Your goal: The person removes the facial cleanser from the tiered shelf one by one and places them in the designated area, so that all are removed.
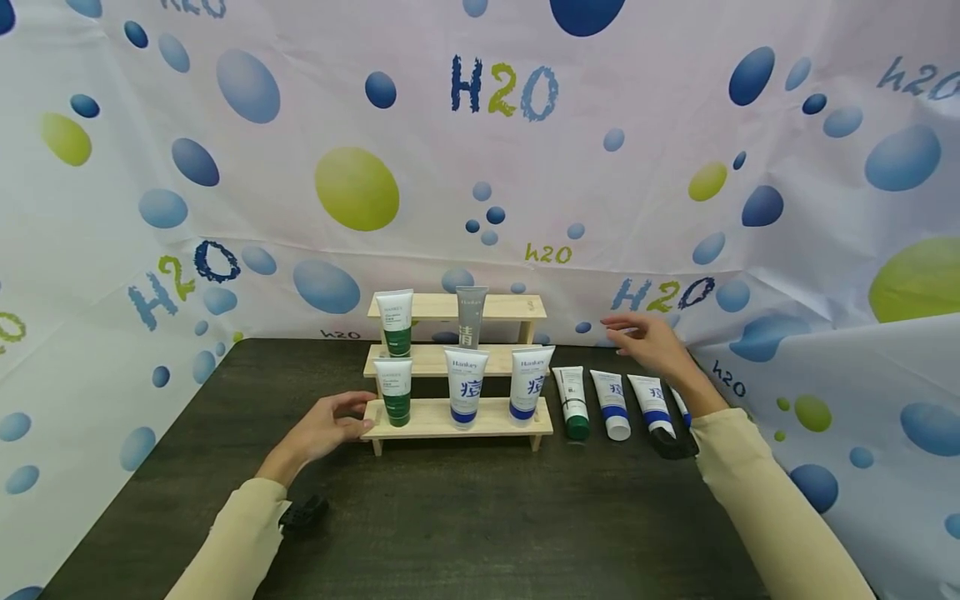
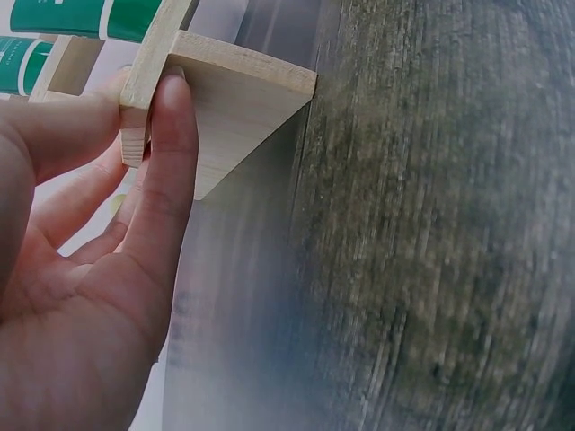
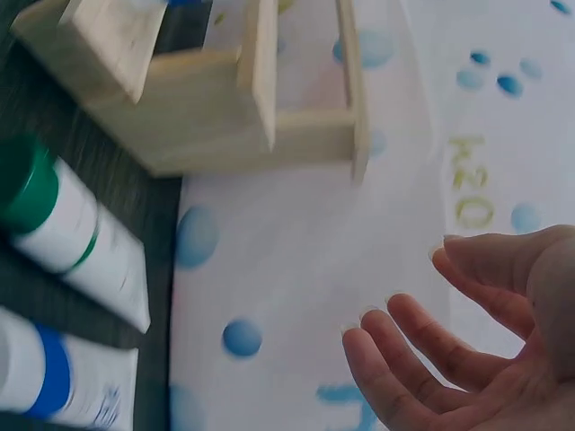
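Note:
A three-step wooden rack [image 1: 457, 417] stands on the dark table [image 1: 465, 525] and holds several upright tubes, green-banded ones [image 1: 394, 392] at its left and blue-banded ones [image 1: 464, 387] in the middle. My left hand [image 1: 330, 425] pinches the rack's lower left corner [image 2: 216, 117] between thumb and fingers. My right hand [image 1: 648, 342] hovers with relaxed fingers [image 3: 404, 359] and holds nothing, above and behind a row of tubes lying on the table: a green-capped tube [image 1: 573, 402], then blue-banded ones [image 1: 612, 403]. The green-capped tube [image 3: 63, 224] also shows in the right wrist view.
A bubble-print backdrop [image 1: 480, 167] closes in the table at the back and both sides. A small black object [image 1: 303, 512] lies near my left sleeve. Another dark object [image 1: 671, 443] lies at the cap end of the rightmost tubes.

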{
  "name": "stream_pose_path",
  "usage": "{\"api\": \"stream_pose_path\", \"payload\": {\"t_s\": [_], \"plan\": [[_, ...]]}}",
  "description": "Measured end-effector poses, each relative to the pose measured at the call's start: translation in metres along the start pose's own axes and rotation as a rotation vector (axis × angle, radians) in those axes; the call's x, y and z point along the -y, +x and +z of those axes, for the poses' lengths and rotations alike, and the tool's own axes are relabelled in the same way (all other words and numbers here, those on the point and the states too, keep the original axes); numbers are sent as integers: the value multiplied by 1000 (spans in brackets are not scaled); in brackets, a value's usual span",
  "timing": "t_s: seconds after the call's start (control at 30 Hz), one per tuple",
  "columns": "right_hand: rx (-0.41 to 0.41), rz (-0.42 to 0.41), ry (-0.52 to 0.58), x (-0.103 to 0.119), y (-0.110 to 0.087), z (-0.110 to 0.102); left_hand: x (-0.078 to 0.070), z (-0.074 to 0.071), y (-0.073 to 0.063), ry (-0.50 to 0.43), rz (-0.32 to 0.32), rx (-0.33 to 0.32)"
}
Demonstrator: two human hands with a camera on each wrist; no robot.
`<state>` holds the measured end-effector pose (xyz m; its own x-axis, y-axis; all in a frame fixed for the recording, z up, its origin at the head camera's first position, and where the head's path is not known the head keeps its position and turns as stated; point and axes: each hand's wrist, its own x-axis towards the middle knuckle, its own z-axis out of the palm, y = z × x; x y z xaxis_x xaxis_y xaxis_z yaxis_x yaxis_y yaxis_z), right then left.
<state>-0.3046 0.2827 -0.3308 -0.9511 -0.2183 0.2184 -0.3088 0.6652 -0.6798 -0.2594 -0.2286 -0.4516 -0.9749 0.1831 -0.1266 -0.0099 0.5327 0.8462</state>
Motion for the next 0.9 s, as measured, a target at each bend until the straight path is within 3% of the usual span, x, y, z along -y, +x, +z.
{"api": "stream_pose_path", "payload": {"t_s": [0.4, 0.7, 0.9], "plan": [[25, -70, -38, 45, 17, 22, 3, 1, -1, -8, 83, 6], [62, -139, 51, 74, 30, 39, 3, 0, 0, -5, 74, 8], [55, -150, 20, 91, 34, 50, 3, 0, 1, 1, 72, 9]]}}
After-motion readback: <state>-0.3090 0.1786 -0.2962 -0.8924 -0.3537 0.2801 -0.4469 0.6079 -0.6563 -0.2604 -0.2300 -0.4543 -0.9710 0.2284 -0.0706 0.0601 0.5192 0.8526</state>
